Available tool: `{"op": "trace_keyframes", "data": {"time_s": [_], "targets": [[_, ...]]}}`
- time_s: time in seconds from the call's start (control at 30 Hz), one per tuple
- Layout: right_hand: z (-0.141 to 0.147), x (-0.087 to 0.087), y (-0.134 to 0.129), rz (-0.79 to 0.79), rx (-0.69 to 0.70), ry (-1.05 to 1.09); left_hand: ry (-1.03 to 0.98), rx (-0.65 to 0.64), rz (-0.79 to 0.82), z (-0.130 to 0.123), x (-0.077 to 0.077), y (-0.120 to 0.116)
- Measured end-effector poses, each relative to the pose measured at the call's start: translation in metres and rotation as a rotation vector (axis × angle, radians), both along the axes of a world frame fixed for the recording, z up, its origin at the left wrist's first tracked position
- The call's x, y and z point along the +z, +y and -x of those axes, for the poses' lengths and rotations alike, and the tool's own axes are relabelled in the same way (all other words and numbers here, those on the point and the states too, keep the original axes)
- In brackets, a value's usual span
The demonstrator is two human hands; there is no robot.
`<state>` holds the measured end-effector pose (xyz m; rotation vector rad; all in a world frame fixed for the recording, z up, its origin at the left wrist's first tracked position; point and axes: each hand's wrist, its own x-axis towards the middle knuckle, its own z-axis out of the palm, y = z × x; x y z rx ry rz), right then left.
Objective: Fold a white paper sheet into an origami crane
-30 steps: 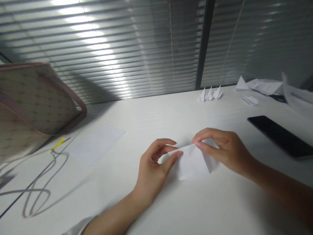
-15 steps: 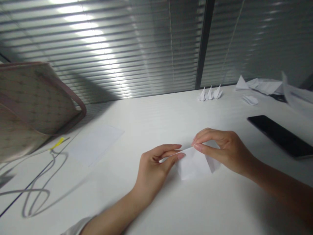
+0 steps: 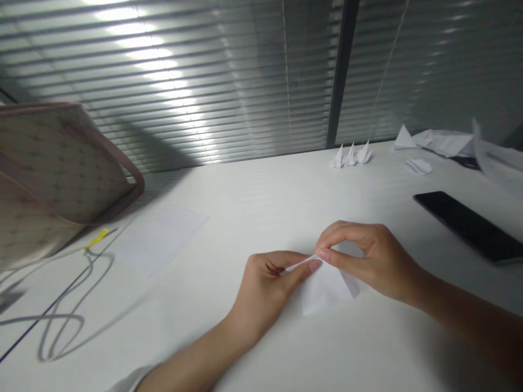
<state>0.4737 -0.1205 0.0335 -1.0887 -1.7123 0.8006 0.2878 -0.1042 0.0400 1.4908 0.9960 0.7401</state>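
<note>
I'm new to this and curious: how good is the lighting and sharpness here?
In the head view, glare streaks across the window blinds, the white desk looks slightly washed out, the left hand, right hand and folded paper look fairly sharp, and the bag at the left edge looks stretched.

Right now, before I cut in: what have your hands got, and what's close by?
Left hand and right hand pinching folded white paper at its upper edge. Black phone off to the right, not touching either hand.
</note>
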Motion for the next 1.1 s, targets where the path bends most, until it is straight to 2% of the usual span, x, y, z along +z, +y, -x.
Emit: {"op": "trace_keyframes", "data": {"time_s": [0.2,0.3,0.47,0.63,0.8,0.93,1.1], "targets": [[-0.0011,0.0021,-0.0007,0.092,-0.028,0.047,-0.041,0.017,0.085,0.0026,0.002,0.0008],[-0.0017,0.0025,-0.0011,0.083,-0.022,0.043,-0.042,0.034,0.087,0.0026,0.0019,0.0003],[0.0002,0.0021,-0.0019,0.036,-0.028,0.003,-0.049,-0.014,0.122,0.0022,0.0027,-0.0017],[-0.0007,0.0026,-0.0016,0.106,-0.069,-0.011,-0.05,-0.023,0.143,0.0017,0.0031,-0.0026],[-0.0009,0.0035,-0.0008,0.15,-0.03,-0.046,-0.014,-0.032,0.132,0.0011,0.0012,-0.0018],[-0.0003,0.0025,-0.0008,0.11,0.018,-0.063,0.037,-0.034,0.128,0.001,-0.0001,-0.0004],[-0.0026,0.001,0.0014,0.113,-0.103,-0.008,0.095,0.07,0.167,0.0003,-0.0007,0.0014]]}}
